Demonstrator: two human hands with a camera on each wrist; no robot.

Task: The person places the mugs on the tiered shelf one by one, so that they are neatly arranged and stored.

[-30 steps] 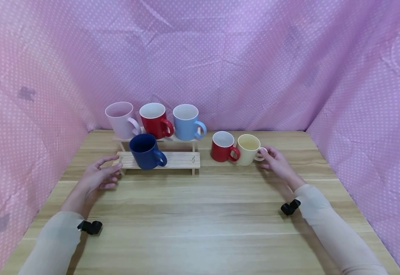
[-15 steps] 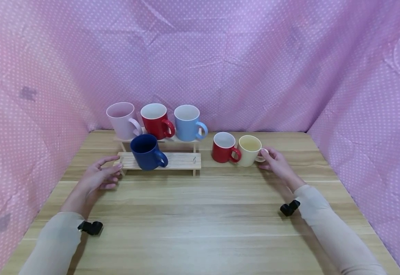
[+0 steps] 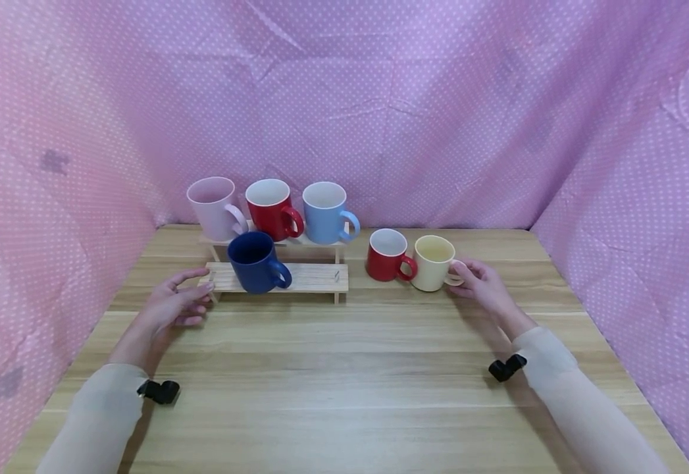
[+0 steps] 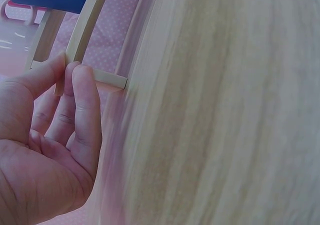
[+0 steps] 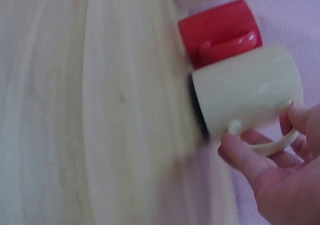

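Observation:
My left hand (image 3: 169,304) pinches the left end of the lower shelf of a two-tier wooden rack (image 3: 314,276) between thumb and fingers. On that lower shelf stands a dark blue mug (image 3: 253,266). The upper tier bears a pale pink mug (image 3: 210,214), a red mug (image 3: 268,214) and a light blue mug (image 3: 322,217). To the right of the rack, my right hand (image 3: 483,289) holds the handle of a cream-yellow mug (image 5: 247,90), thumb and fingers at its two ends. A dark strip shows under that mug's base in the right wrist view. A smaller red mug (image 3: 384,258) stands close beside it.
The wooden tabletop (image 3: 332,382) stretches in front of the rack and mugs. A pink dotted cloth (image 3: 415,112) hangs behind and along both sides of the table.
My right hand and the cream-yellow mug have shifted slightly right and nearer to me, widening the gap to the red mug. My left hand keeps its hold on the rack.

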